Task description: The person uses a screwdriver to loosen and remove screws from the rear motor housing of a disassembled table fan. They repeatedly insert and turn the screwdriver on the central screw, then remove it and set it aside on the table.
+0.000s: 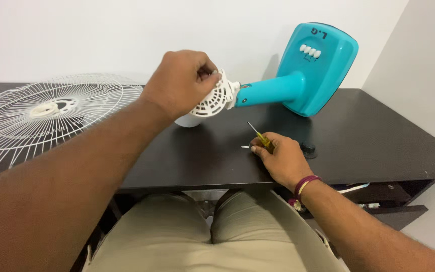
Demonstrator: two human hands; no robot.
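A turquoise fan body (298, 85) lies on its side on the dark table (368, 136), its base with white buttons pointing up at the back right. My left hand (182, 83) grips the white motor housing (215, 98) at the fan's near end. On the table in front, my right hand (280, 158) holds a small yellow-handled screwdriver (259, 135), tip pointing up and away. A tiny pale piece (245, 146) lies right by my right fingertips.
A white wire fan grille (41, 118) lies flat on the table's left side. A small black knob (308, 148) sits just right of my right hand. An open drawer (378, 199) juts out under the table's right end. White walls stand behind and right.
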